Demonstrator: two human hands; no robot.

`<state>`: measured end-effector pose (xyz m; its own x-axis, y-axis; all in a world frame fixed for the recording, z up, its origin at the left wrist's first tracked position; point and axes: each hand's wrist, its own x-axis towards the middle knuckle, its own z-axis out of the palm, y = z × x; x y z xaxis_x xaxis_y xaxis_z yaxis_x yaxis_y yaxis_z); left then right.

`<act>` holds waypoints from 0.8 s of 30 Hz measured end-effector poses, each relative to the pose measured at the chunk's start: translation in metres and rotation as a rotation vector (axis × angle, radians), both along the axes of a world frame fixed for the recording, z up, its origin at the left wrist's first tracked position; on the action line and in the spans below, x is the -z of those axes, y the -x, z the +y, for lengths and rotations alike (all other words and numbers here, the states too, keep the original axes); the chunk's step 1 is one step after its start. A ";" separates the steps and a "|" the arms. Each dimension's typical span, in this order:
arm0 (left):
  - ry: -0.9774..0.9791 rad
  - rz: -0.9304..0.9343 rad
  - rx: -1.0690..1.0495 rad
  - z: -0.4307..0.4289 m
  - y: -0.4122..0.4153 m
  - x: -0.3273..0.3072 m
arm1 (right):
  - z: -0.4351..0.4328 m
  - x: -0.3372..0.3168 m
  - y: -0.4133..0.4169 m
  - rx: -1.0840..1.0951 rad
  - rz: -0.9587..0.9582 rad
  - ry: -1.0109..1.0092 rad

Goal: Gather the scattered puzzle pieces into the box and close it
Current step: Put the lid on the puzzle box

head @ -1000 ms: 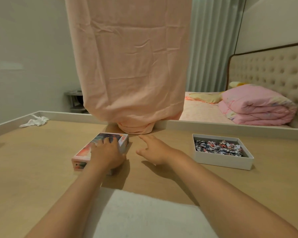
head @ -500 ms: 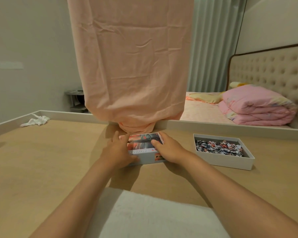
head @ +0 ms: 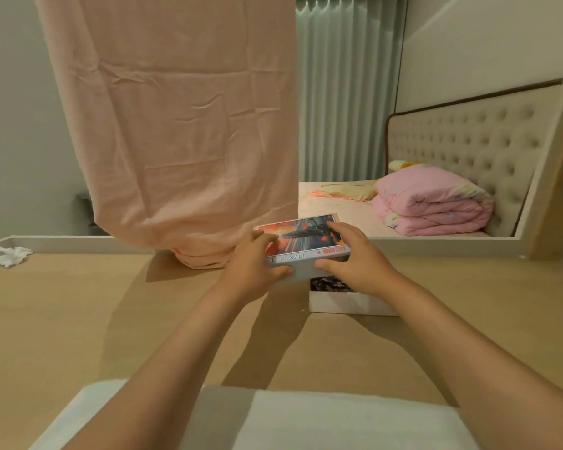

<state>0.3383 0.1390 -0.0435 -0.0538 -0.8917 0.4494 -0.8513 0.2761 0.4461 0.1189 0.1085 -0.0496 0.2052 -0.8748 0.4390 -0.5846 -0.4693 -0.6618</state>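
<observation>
wood table (head: 78,319) | l hand (head: 252,266) + r hand (head: 355,259) grip lid (head: 301,233) ends | lid held above box (head: 348,303) rim, apart

Peach curtain (head: 176,125) — pink quilt (head: 433,203) — white rag (head: 5,256)

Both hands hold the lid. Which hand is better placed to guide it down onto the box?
Probably the right hand: it grips the lid at its right end, directly above the white box of puzzle pieces. The left hand holds the end that overhangs the box's left wall.
</observation>
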 end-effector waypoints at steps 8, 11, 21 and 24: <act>-0.097 0.044 0.152 -0.024 0.077 0.016 | -0.012 0.032 0.086 0.089 -0.044 -0.083; -0.107 0.109 0.166 -0.030 0.086 0.024 | -0.015 0.047 0.094 0.104 -0.101 -0.101; -0.062 0.132 0.184 -0.032 0.081 0.034 | -0.012 0.052 0.096 0.118 -0.138 -0.093; -0.105 0.072 0.217 -0.030 0.076 0.039 | -0.009 0.053 0.101 0.097 -0.036 -0.125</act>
